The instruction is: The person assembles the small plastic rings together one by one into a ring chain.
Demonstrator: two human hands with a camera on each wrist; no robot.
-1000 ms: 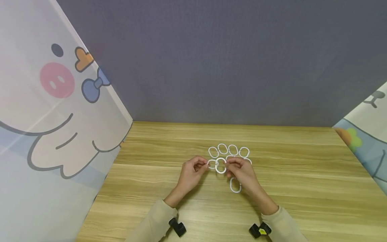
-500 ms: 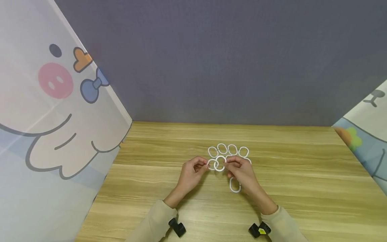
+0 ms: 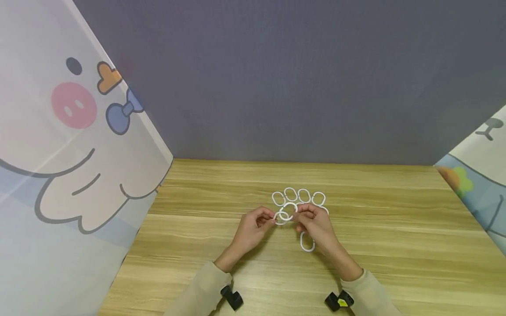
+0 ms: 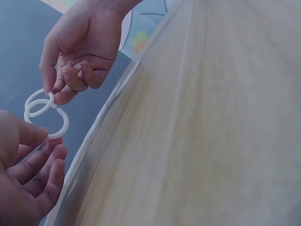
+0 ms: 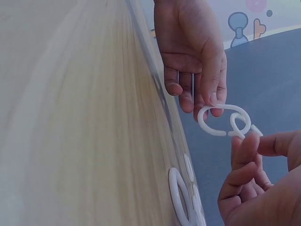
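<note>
My left hand (image 3: 253, 228) pinches a white oval plastic curtain ring (image 5: 201, 123) between thumb and fingertips. This ring has a small gap, seen in the right wrist view. Opposite, my right hand (image 3: 316, 224) pinches a second white curtain ring (image 3: 290, 202) by its right side. Both rings are held above the table, and they look looped through each other. In the left wrist view my left hand (image 4: 28, 174) is at lower left and my right hand (image 4: 87, 47) above it. Fingertips hide part of each ring.
Several loose white rings (image 3: 290, 188) lie in an arc on the wooden table (image 3: 197, 188) beyond the hands. Another loose ring (image 3: 307, 251) lies below the right hand, partly covered by it. A grey partition (image 3: 300, 87) stands behind the table, with printed panels (image 3: 118, 184) at the sides.
The left hand's ring has shifted slightly right and down, and the right hand's ring has risen a little. The two rings now overlap more. The loose rings have not moved.
</note>
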